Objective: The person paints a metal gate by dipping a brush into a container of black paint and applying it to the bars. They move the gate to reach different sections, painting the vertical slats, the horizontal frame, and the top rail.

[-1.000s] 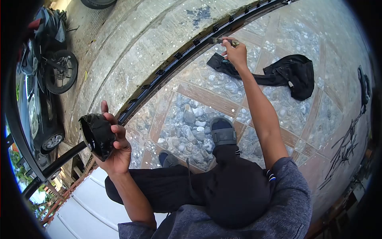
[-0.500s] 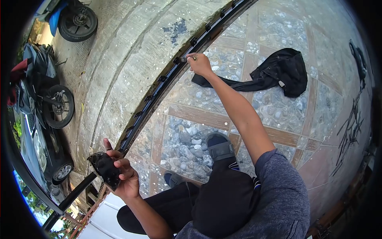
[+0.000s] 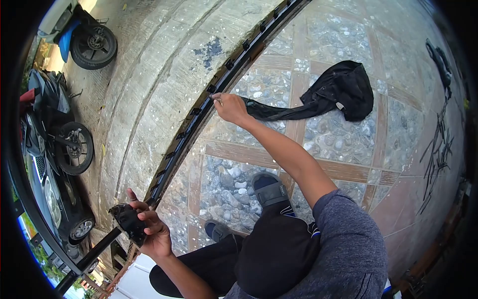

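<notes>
My right hand (image 3: 230, 107) is stretched out to the long black metal rail (image 3: 219, 89), its fingers pinched on what looks like a small paintbrush (image 3: 215, 97). Most of the brush is hidden by the fingers, and its tip is at the rail. Short black tabs stand along the rail's edge. Low on the left, my left hand (image 3: 155, 234) grips a black-smeared cup (image 3: 130, 222) with a ragged rim, tilted beside the rail's near end. What the cup contains is not visible from here.
A black cloth garment (image 3: 343, 92) lies on the pebbled floor (image 3: 229, 182) beyond my right arm. Thin black strips (image 3: 438, 144) are scattered at the far right. A black post (image 3: 99, 249) stands by the cup. Motorcycles (image 3: 74, 144) and a car (image 3: 59, 199) are parked left.
My right hand has moved along the rail toward me, down and left, with the brush still pinched. My left hand holds the cup in nearly the same place. The view has shifted slightly.
</notes>
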Demonstrator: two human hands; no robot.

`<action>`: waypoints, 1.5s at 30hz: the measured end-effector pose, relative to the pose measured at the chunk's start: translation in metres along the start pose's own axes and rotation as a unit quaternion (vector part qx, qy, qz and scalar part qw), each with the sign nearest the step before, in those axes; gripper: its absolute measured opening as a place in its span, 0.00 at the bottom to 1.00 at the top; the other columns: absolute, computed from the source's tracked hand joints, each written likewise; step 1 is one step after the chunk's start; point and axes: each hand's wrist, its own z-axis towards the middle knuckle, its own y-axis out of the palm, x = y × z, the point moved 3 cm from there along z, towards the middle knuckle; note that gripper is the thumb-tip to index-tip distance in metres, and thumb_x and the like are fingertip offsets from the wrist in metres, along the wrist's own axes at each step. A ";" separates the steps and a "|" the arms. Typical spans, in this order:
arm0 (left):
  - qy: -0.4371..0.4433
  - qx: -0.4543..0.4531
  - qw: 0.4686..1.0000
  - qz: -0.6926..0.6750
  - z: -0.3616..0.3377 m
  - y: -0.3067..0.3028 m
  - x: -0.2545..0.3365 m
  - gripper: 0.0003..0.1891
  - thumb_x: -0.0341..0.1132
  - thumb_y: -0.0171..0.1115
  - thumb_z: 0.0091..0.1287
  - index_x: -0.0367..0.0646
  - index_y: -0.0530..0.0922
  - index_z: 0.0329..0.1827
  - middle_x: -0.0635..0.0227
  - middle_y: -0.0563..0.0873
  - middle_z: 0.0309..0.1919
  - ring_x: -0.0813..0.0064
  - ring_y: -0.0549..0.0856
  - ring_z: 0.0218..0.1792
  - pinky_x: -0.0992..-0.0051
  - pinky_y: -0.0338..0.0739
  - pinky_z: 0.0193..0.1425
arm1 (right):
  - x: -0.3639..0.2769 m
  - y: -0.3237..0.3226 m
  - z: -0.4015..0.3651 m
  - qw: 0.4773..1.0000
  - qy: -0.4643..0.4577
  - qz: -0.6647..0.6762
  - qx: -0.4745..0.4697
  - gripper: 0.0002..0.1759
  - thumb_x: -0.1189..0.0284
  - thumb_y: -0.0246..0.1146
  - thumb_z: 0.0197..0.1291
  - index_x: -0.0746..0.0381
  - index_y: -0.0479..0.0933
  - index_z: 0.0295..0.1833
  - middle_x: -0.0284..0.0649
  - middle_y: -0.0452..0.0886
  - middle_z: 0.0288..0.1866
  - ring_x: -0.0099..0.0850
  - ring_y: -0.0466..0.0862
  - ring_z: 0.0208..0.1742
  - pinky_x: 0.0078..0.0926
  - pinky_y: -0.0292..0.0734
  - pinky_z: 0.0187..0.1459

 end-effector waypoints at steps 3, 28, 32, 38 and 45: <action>-0.005 0.019 1.000 0.006 -0.007 0.002 0.010 0.36 0.38 0.57 0.74 0.57 0.51 0.82 0.54 0.75 0.66 0.53 0.80 0.59 0.56 0.88 0.50 | -0.037 -0.008 -0.056 0.989 0.057 0.118 -0.066 0.16 0.66 0.62 0.60 0.61 0.86 0.48 0.52 0.84 0.27 0.44 0.86 0.30 0.40 0.80 0.38; 0.103 -0.045 0.989 0.098 0.005 -0.029 0.047 0.25 0.47 0.49 0.76 0.40 0.75 0.67 0.51 0.83 0.58 0.43 0.83 0.57 0.56 0.90 0.49 | -0.109 -0.231 -0.244 0.796 0.184 0.516 0.258 0.22 0.62 0.54 0.67 0.64 0.78 0.58 0.40 0.83 0.36 0.29 0.84 0.29 0.23 0.82 0.30; 0.094 0.020 0.991 0.097 0.007 -0.024 0.047 0.27 0.52 0.48 0.76 0.40 0.75 0.65 0.50 0.85 0.53 0.48 0.87 0.49 0.58 0.92 0.43 | -0.146 -0.277 -0.271 0.806 0.127 0.464 0.345 0.19 0.64 0.57 0.66 0.64 0.79 0.56 0.40 0.85 0.34 0.27 0.84 0.28 0.22 0.82 0.30; 0.053 -0.015 0.993 0.100 0.020 -0.013 0.027 0.26 0.52 0.47 0.76 0.41 0.76 0.64 0.53 0.86 0.52 0.49 0.87 0.49 0.59 0.91 0.43 | -0.187 -0.319 -0.269 0.829 0.056 0.422 0.363 0.18 0.66 0.61 0.65 0.67 0.80 0.54 0.42 0.87 0.35 0.26 0.85 0.28 0.20 0.82 0.28; -0.029 -0.003 0.994 0.101 0.064 -0.038 -0.057 0.27 0.53 0.46 0.76 0.40 0.76 0.64 0.53 0.85 0.54 0.47 0.86 0.52 0.57 0.90 0.47 | -0.170 -0.336 -0.204 0.885 0.059 0.355 0.295 0.15 0.71 0.63 0.67 0.68 0.80 0.55 0.45 0.87 0.38 0.25 0.86 0.28 0.18 0.82 0.26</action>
